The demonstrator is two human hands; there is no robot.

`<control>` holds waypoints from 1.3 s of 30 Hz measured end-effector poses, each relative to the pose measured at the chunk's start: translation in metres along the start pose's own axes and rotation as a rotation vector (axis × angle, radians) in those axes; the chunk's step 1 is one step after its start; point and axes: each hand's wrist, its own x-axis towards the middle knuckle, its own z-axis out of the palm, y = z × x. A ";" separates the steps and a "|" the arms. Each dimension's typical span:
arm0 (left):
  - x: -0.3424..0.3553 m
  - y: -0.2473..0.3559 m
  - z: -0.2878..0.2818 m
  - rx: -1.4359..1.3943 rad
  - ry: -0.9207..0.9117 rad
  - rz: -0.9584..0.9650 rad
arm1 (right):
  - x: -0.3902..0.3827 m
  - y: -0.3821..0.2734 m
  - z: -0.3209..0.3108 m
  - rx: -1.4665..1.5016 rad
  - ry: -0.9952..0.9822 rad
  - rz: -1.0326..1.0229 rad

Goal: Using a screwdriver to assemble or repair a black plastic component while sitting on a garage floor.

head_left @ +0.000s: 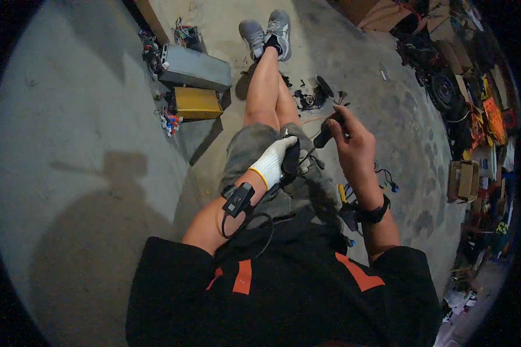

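Observation:
My left hand [276, 155], in a white knit glove, is closed around a dark part [291, 161] above my lap; its exact kind cannot be made out. My right hand [354, 143], bare, grips the thick black handle of a screwdriver [323, 136]. The tool's thin shaft slants down and left toward the dark part; whether its tip touches is hidden. Dark cables lie over my shorts below and beside the part.
A grey metal box [195, 67] and a yellow box [198, 103] with bundled wires stand left of my legs. Black dismantled parts [312, 95] lie on the floor to the right. Along the right wall are piled a wheel [443, 91], a cardboard box [463, 181] and other clutter.

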 end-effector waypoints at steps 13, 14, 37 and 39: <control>-0.014 0.000 0.006 0.081 -0.141 0.103 | 0.012 -0.009 -0.032 0.200 -0.323 -0.669; -0.018 0.002 0.008 0.098 -0.183 0.085 | 0.016 -0.004 -0.031 0.240 -0.351 -0.764; 0.011 -0.006 -0.005 -0.015 -0.106 0.042 | 0.018 0.036 0.044 1.225 -0.406 -0.006; 0.011 -0.008 -0.005 -0.008 -0.084 0.045 | 0.015 0.038 0.046 1.217 -0.342 0.040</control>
